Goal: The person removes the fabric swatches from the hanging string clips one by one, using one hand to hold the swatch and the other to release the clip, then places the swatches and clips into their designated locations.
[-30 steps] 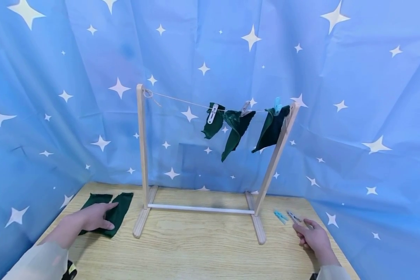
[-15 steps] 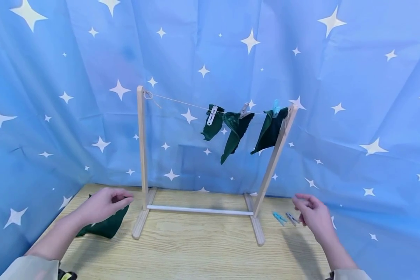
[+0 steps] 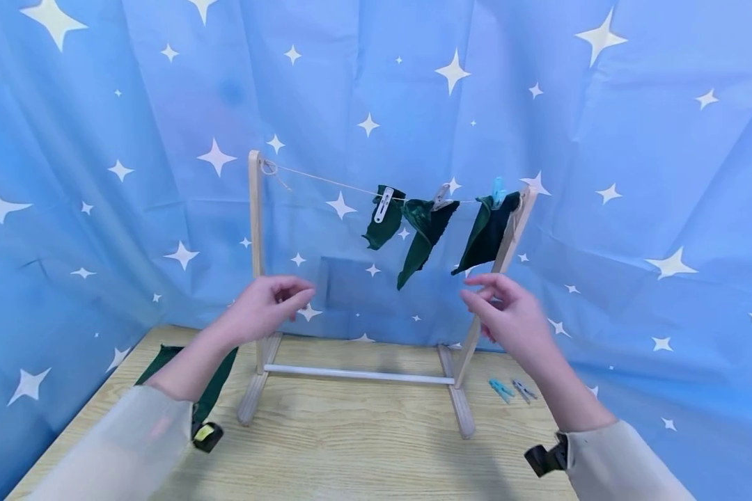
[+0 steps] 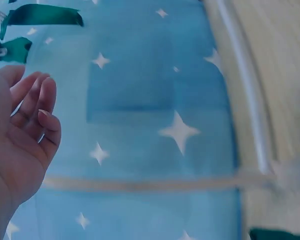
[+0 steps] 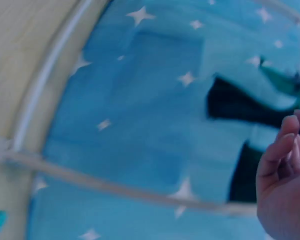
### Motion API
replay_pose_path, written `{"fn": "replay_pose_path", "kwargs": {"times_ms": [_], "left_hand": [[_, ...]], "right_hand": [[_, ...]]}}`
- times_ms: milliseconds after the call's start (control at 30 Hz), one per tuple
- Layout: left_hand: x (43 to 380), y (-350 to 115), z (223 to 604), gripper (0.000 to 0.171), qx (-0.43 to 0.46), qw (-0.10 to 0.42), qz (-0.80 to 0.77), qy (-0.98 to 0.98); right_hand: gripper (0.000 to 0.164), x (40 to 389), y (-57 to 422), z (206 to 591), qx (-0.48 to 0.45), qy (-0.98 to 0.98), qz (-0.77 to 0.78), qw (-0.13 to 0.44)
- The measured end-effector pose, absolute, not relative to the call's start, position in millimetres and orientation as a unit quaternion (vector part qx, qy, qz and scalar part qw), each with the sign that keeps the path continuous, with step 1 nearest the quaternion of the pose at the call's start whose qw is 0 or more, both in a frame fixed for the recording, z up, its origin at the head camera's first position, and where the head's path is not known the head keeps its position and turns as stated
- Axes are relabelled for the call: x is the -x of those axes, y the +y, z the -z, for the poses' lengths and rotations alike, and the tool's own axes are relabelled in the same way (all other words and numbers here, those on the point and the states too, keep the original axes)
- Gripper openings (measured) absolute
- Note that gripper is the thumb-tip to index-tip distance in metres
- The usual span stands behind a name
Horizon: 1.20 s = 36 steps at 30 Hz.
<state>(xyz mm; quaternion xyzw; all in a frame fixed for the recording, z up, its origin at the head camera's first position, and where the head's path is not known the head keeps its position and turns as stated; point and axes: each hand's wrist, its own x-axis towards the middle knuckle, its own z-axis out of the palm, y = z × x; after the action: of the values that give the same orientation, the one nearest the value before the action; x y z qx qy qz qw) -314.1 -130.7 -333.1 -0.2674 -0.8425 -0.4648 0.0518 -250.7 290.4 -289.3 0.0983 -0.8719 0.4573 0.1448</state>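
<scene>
My left hand [image 3: 260, 311] is raised in front of the wooden rack's left post [image 3: 257, 223], its fingers loosely bent and holding nothing. Opposite it, near the right post, my right hand [image 3: 510, 316] hovers with relaxed fingers, also holding nothing. Three dark green cloths hang from the string: one under a white clip [image 3: 384, 205], a middle cloth [image 3: 416, 240] under a greyish clothespin [image 3: 441, 197], and a right cloth [image 3: 487, 233] under a light blue clothespin [image 3: 498, 193]. The left wrist view shows bent fingers [image 4: 46, 97]; the right hand [image 5: 285, 185] is partly cut off by its wrist view's edge.
More green cloth [image 3: 218, 379] lies at the table's left, partly hidden by my left forearm. A light blue clothespin [image 3: 500, 390] and a grey one [image 3: 524, 390] lie right of the rack's foot. A white bar [image 3: 357, 374] joins the feet. A starry blue curtain hangs behind.
My left hand has lifted off the green cloth and moved up and right. My right hand has left the clothespins, moving up and left. The hung cloths look the same.
</scene>
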Motion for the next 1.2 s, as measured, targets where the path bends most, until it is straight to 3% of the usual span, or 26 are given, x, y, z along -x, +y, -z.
{"fn": "replay_pose_path", "kwargs": {"times_ms": [267,633,900,1200], "left_hand": [[337.6,-82.8,301.0,0.042,0.234,0.089,0.523,-0.815],[366.7,-44.6,283.8,0.063,0.198,0.091,0.57,-0.793],[369.4,-22.3,267.4,0.052,0.217,0.074,0.629,-0.743],[365.4,-4.0,261.4,0.038,0.188,0.088,0.687,-0.697]], "right_hand": [[0.033,259.0,242.8,249.2,-0.166,-0.867,-0.44,0.164],[0.03,275.9,205.5,221.0,-0.19,-0.87,-0.418,0.18],[0.033,290.6,180.4,208.1,-0.204,-0.863,-0.421,0.19],[0.038,303.0,171.6,201.4,-0.225,-0.882,-0.326,0.257]]}}
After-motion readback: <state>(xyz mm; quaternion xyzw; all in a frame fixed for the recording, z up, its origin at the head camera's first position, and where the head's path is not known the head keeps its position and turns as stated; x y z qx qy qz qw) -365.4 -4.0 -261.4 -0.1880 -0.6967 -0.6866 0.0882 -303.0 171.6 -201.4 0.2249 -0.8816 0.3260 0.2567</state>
